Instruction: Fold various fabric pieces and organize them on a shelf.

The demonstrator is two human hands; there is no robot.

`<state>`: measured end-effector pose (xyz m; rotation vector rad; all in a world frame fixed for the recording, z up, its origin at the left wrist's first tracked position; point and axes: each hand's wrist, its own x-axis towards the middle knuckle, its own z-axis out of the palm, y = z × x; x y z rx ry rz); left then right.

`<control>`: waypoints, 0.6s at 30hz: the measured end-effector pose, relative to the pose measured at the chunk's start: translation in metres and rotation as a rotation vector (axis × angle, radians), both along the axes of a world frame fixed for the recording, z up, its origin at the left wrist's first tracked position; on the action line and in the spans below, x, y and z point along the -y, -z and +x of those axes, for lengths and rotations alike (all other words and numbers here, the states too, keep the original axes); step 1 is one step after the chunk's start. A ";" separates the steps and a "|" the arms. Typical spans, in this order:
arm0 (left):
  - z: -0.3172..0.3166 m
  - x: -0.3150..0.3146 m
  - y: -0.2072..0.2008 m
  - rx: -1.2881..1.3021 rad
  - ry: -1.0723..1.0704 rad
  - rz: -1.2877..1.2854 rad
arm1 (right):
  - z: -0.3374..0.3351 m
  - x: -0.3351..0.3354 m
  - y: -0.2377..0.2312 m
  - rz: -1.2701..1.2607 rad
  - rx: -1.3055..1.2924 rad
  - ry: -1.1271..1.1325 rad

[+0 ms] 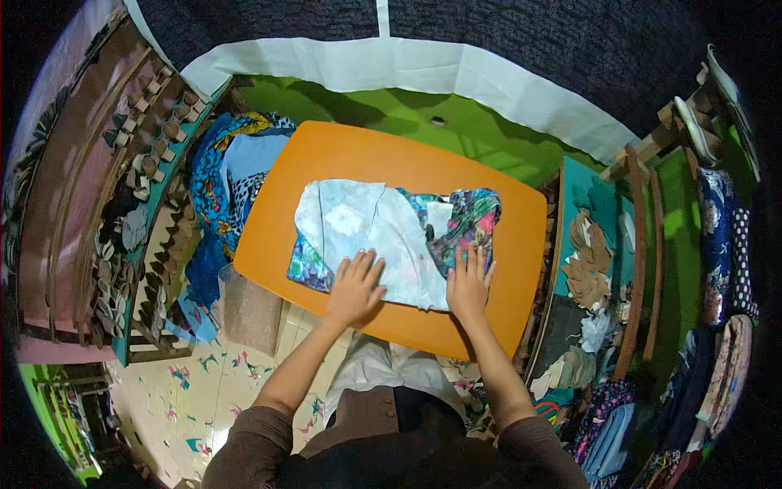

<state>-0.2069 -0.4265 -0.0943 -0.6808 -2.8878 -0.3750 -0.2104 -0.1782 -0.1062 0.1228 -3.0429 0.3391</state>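
A partly folded piece of floral fabric (366, 224), pale blue on the side facing up, lies flat on an orange table (358, 151). Its dark, colourful flower print shows at the right end and at the lower left corner. A small white patch (439, 218) sits near the printed end. My left hand (355, 289) rests flat on the near edge of the fabric, fingers spread. On the printed right part lies my right hand (468, 285), its fingers stretched out. Neither hand grips anything.
Blue patterned cloth (224, 175) is heaped beyond the table's left side. Shelves with rows of shoes (151, 163) stand at the left. To the right, a teal shelf (574, 187) holds brown scraps, with folded clothes (599, 424) below. Fabric scraps (179, 375) litter the tiled floor.
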 end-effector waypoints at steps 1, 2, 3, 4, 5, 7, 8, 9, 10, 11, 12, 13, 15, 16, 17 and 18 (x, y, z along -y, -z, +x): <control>0.003 0.015 0.002 0.002 -0.013 -0.028 | 0.006 0.006 -0.009 -0.010 -0.083 0.015; 0.002 0.027 -0.002 0.006 -0.011 -0.030 | 0.010 0.012 -0.014 -0.020 -0.169 0.037; 0.000 0.040 -0.005 0.008 0.087 -0.081 | 0.015 0.019 -0.016 -0.016 -0.150 0.009; -0.003 0.053 -0.010 0.005 0.183 -0.135 | 0.021 0.031 -0.018 -0.021 -0.151 0.010; -0.007 0.063 -0.012 -0.014 0.251 -0.171 | 0.027 0.045 -0.020 -0.083 -0.124 -0.084; -0.017 0.072 -0.017 0.031 0.323 -0.145 | 0.037 0.073 -0.022 -0.144 -0.104 -0.166; -0.023 0.075 -0.020 0.079 0.391 -0.118 | 0.040 0.088 -0.022 -0.164 -0.032 -0.227; -0.030 0.077 -0.017 0.062 0.427 -0.117 | 0.041 0.101 -0.022 -0.185 0.038 -0.285; -0.038 0.081 -0.018 0.058 0.443 -0.121 | 0.041 0.113 -0.021 -0.187 0.033 -0.269; -0.049 0.085 -0.018 0.049 0.451 -0.151 | 0.040 0.124 -0.021 -0.181 0.050 -0.305; -0.063 0.090 -0.019 0.039 0.461 -0.180 | 0.038 0.134 -0.020 -0.175 0.066 -0.337; -0.078 0.089 -0.026 -0.022 0.451 -0.143 | 0.038 0.139 -0.016 -0.176 0.065 -0.304; -0.116 0.106 -0.032 -0.104 0.502 -0.230 | 0.037 0.158 -0.014 -0.087 0.061 -0.341; -0.137 0.115 -0.034 -0.186 0.535 -0.312 | 0.034 0.168 -0.012 -0.044 0.058 -0.350; -0.157 0.124 -0.042 -0.215 0.573 -0.355 | 0.032 0.179 -0.008 -0.048 0.055 -0.327; -0.173 0.133 -0.042 -0.227 0.619 -0.361 | 0.032 0.188 0.000 -0.057 0.046 -0.280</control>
